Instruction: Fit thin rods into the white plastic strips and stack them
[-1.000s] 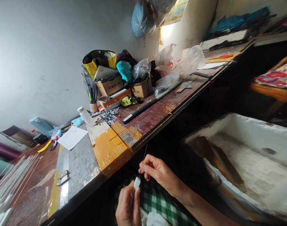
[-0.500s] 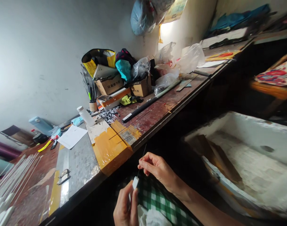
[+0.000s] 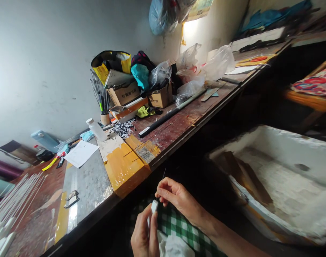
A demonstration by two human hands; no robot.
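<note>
Low in front of me, my left hand (image 3: pixel 144 233) pinches a small white block-shaped piece (image 3: pixel 154 206), its end pointing up between thumb and fingers. My right hand (image 3: pixel 169 191) is just above and to the right, fingers pinched on a thin dark rod (image 3: pixel 164 174) that sticks up past the fingertips. The rod's lower end lies close to the tip of the white piece; whether they touch I cannot tell. Beneath the hands are a green-and-white checked cloth (image 3: pixel 179 232) and a crumpled white cloth (image 3: pixel 176 246).
The workbench (image 3: pixel 90 189) edge runs diagonally above my hands. On it lie white-handled rods (image 3: pixel 20 200), a paper sheet (image 3: pixel 81 153), a white bottle (image 3: pixel 96 130), small black-and-white pieces (image 3: pixel 124 128) and a long dark tube (image 3: pixel 163 122). A large white basin (image 3: pixel 280 142) stands at right.
My right hand has come slightly down toward the white piece, with less of the rod showing between the hands. My left hand has shifted a little right.
</note>
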